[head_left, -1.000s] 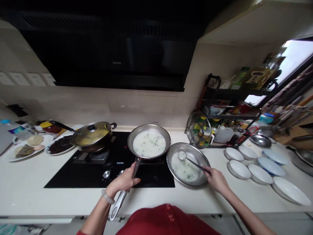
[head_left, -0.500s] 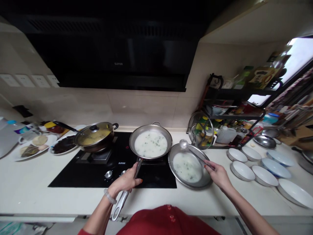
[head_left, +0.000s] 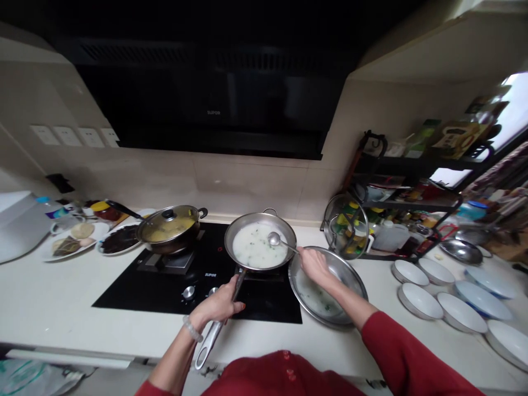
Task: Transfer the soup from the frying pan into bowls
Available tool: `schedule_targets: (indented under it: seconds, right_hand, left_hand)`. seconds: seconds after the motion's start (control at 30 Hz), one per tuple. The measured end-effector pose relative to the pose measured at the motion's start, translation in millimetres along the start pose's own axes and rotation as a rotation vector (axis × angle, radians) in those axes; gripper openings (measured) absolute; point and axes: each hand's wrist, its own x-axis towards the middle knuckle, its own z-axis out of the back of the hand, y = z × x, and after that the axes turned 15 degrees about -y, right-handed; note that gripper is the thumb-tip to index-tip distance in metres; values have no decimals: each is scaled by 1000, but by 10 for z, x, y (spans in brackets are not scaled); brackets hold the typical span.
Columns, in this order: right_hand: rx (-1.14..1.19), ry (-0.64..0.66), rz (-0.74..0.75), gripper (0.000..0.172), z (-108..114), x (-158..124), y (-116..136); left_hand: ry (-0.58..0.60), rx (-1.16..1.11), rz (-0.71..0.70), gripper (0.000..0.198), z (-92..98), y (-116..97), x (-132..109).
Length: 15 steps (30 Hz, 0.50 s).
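Observation:
My left hand [head_left: 220,302] is closed around the long metal handle of a frying pan [head_left: 230,245] on the right side of the stove. White, soupy food with green flecks [head_left: 253,247] fills the pan's bottom. My right hand [head_left: 315,267] grips a metal ladle [head_left: 274,238] by its handle, and the bowl of the ladle is over the pan, at the surface of the white food. Under my right wrist stands a wide metal basin [head_left: 355,280] with more of the same white food, partly hidden by the hand and forearm.
On the left burner sits a lidded pot [head_left: 169,234]. Left of it are a plate of dark food [head_left: 119,239] and a plate with pale items [head_left: 93,234]. Several white bowls [head_left: 419,300] stand at right. Behind the basin lean a glass lid [head_left: 345,225] and a black rack [head_left: 412,165].
My right hand has moved the ladle left, from above the basin to over the frying pan. The left hand keeps its hold on the pan handle. The view has shifted slightly.

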Motion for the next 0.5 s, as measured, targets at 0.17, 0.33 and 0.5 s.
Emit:
schedule_targets:
  seconds: [0.17,0.33,0.5]
  right_hand:
    - [123,24,-49,30,-81,120,12]
    - [392,7,-206,24,-136,262,-137]
    - [494,-1,-223,23,-169,284,-238]
  left_hand:
    - [-50,34,-31,90,-13,9,18]
    - [2,31,20,93,8,-33,-9]
    - [3,1,28,92,8,-17,-15]
